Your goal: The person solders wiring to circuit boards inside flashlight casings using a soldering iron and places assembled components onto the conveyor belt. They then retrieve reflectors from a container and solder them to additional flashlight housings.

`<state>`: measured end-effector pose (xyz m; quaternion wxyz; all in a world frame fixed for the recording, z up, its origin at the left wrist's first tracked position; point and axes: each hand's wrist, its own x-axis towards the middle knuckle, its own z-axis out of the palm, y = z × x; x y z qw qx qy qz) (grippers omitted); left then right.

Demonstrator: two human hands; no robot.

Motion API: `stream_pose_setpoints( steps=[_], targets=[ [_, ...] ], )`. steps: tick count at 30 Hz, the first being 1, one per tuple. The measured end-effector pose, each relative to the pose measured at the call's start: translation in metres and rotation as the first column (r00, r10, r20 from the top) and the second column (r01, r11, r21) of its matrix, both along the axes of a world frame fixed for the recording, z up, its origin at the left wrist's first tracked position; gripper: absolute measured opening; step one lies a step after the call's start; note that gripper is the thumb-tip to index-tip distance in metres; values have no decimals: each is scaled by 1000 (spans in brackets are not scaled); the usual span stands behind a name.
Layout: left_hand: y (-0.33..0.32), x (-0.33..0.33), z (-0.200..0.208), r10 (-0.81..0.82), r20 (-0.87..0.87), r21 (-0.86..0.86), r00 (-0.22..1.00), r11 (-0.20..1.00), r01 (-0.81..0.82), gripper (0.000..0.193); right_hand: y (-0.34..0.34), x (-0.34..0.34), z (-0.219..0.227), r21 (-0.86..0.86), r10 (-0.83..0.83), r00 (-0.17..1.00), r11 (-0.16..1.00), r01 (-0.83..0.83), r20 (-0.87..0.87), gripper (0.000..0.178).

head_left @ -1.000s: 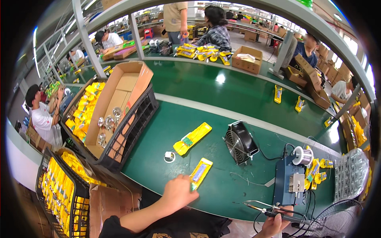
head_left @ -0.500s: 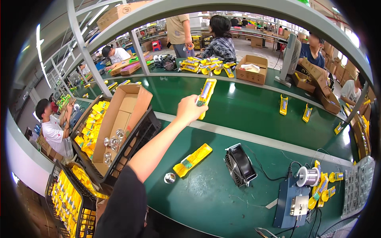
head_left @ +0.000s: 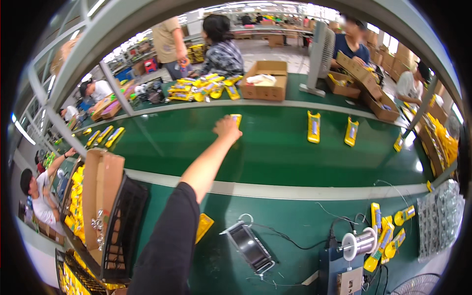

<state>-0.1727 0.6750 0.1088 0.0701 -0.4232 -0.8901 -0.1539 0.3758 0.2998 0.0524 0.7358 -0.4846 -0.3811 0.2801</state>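
My left hand (head_left: pixel 227 129) reaches far out over the green conveyor belt (head_left: pixel 275 162). Its fingers are closed on a yellow plastic casing (head_left: pixel 236 118), whose upper end shows beyond the fingers while the rest is hidden under the hand. The casing appears to be down at the belt surface. Beside my dark sleeve, another yellow casing (head_left: pixel 203 227) lies on the green worktable (head_left: pixel 290 221), partly covered by the arm. My right hand does not show.
A small black fan (head_left: pixel 248 248) lies on the worktable, near a solder wire spool (head_left: pixel 361 243) and several yellow casings (head_left: pixel 386 241). Left stand a black crate (head_left: pixel 125 216) and an open carton (head_left: pixel 101 187). Other casings (head_left: pixel 313 127) ride the belt; co-workers sit beyond.
My left hand has carried the casing farther out, down toward the belt. The view has turned right and shifted forward. Casings on the belt now appear farther left.
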Motion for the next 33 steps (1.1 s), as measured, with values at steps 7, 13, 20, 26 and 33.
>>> stream_pose_setpoints(
  steps=[7,13,20,26,33],
  targets=[
    [88,130,-12,-815,268,55,513,545,837,53,13,1,-10,-13,4,999,1000,-5,-45,28],
    [124,182,-25,-590,216,38,778,801,597,59,27,1,-21,-15,44,995,999,-46,-87,28],
    [107,146,-20,-575,174,-24,799,809,587,54,24,10,-54,22,144,981,990,-142,-129,29],
    [8,71,1,-601,115,-447,791,679,582,45,-26,74,-141,120,248,953,966,-230,-172,29],
    [-137,6,18,-584,221,-158,781,769,619,37,-141,240,-333,302,446,861,879,-369,-245,30]
  ],
)
